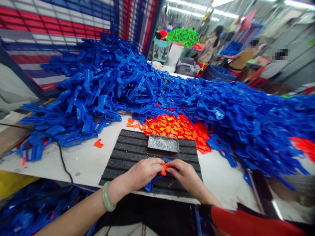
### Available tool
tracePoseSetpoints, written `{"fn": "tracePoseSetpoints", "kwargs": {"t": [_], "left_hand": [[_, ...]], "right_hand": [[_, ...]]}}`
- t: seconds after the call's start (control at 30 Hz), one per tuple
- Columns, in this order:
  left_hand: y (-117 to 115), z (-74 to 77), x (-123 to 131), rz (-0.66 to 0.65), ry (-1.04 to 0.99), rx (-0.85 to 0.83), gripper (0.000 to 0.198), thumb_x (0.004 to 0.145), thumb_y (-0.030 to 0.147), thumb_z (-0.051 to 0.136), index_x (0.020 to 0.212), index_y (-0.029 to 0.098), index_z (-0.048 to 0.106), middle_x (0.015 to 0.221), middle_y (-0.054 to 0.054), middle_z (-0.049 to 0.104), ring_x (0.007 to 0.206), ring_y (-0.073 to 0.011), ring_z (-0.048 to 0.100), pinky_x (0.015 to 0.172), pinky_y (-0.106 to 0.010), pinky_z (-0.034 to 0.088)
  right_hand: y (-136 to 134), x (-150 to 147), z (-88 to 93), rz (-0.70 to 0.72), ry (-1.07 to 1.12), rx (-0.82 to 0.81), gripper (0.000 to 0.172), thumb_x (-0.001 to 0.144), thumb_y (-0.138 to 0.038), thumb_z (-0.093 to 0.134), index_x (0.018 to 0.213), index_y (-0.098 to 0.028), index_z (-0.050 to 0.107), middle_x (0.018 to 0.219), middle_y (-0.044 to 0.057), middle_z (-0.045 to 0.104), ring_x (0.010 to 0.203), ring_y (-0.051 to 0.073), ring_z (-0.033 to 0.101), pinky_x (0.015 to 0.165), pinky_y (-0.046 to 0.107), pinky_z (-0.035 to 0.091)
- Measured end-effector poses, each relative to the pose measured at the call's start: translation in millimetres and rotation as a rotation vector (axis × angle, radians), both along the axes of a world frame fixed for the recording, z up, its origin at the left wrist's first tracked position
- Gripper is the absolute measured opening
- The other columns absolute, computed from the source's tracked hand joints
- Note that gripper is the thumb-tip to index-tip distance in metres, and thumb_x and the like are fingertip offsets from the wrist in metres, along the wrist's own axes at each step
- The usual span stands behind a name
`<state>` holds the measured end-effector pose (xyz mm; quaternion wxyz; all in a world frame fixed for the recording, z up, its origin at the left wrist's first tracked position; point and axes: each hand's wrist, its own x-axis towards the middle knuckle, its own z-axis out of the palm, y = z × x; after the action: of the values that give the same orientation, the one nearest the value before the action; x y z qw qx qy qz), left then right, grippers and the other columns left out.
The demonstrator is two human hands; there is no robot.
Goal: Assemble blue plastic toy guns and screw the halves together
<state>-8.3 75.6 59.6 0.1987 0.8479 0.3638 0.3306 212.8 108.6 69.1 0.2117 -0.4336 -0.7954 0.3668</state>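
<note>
My left hand (145, 172), with a pale green bangle (108, 196) at the wrist, has its fingers closed at the left side of a small orange plastic piece (164, 169). From the other side my right hand (185, 175) pinches the same piece between thumb and fingertips. Beneath the hands lies a blue plastic toy gun half (149, 186), mostly covered by my left hand. Both hands are over a ribbed dark grey mat (123, 157). Just beyond them, a shallow metal tray (163, 143) holds many tiny silvery parts.
Loose orange pieces (174, 126) are heaped behind the tray. A large pile of blue toy gun halves (118, 78) spreads across the back and right of the white table (86, 167). A black cable (60, 154) crosses at left. Several people sit in the background.
</note>
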Motion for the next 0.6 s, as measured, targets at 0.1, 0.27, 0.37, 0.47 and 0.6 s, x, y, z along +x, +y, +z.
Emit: {"fn": "tracePoseSetpoints", "kwargs": {"t": [0.1, 0.27, 0.37, 0.47, 0.6], "left_hand": [[-10, 0.5, 0, 0.061, 0.125, 0.003, 0.019, 0.094, 0.025, 0.054, 0.11, 0.024, 0.065, 0.122, -0.006, 0.064, 0.116, -0.0218, 0.054, 0.099, -0.04, 0.045], [-21, -4.2, 2, 0.163, 0.185, -0.029, 0.021, 0.091, 0.035, 0.06, 0.109, 0.025, 0.066, 0.121, -0.004, 0.066, 0.111, -0.0241, 0.052, 0.095, -0.044, 0.04], [-23, -9.3, 5, 0.215, 0.189, -0.027, 0.02, 0.093, 0.03, 0.059, 0.111, 0.025, 0.067, 0.119, -0.004, 0.067, 0.107, -0.0234, 0.052, 0.094, -0.043, 0.04], [-22, -12.0, 7, 0.241, 0.189, -0.022, 0.022, 0.092, 0.028, 0.06, 0.112, 0.027, 0.068, 0.118, -0.004, 0.068, 0.103, -0.0233, 0.052, 0.091, -0.043, 0.04], [-23, -13.9, 9, 0.26, 0.184, -0.001, 0.019, 0.091, 0.029, 0.061, 0.108, 0.027, 0.069, 0.117, -0.002, 0.068, 0.1, -0.0235, 0.05, 0.089, -0.042, 0.04]], "right_hand": [[-6, -1, -13.8, 0.01, -0.018, 0.105, 0.017, 0.091, -0.029, 0.057, 0.097, -0.028, 0.072, 0.093, 0.004, 0.071, 0.087, 0.019, 0.066, 0.081, 0.032, 0.054], [-14, -5, -32.9, -0.007, -0.043, 0.223, 0.019, 0.093, -0.031, 0.055, 0.101, -0.027, 0.071, 0.092, 0.006, 0.068, 0.088, 0.021, 0.063, 0.079, 0.037, 0.054], [-16, -9, -37.4, -0.041, -0.037, 0.239, 0.017, 0.093, -0.03, 0.055, 0.099, -0.026, 0.07, 0.092, 0.006, 0.067, 0.088, 0.021, 0.062, 0.079, 0.037, 0.053], [-16, -11, -38.9, -0.084, 0.002, 0.22, 0.015, 0.092, -0.027, 0.057, 0.097, -0.026, 0.07, 0.092, 0.005, 0.068, 0.088, 0.021, 0.062, 0.08, 0.036, 0.053], [-15, -11, -38.7, -0.085, 0.026, 0.203, 0.015, 0.092, -0.028, 0.056, 0.096, -0.026, 0.071, 0.09, 0.005, 0.069, 0.087, 0.021, 0.062, 0.08, 0.036, 0.053]]}}
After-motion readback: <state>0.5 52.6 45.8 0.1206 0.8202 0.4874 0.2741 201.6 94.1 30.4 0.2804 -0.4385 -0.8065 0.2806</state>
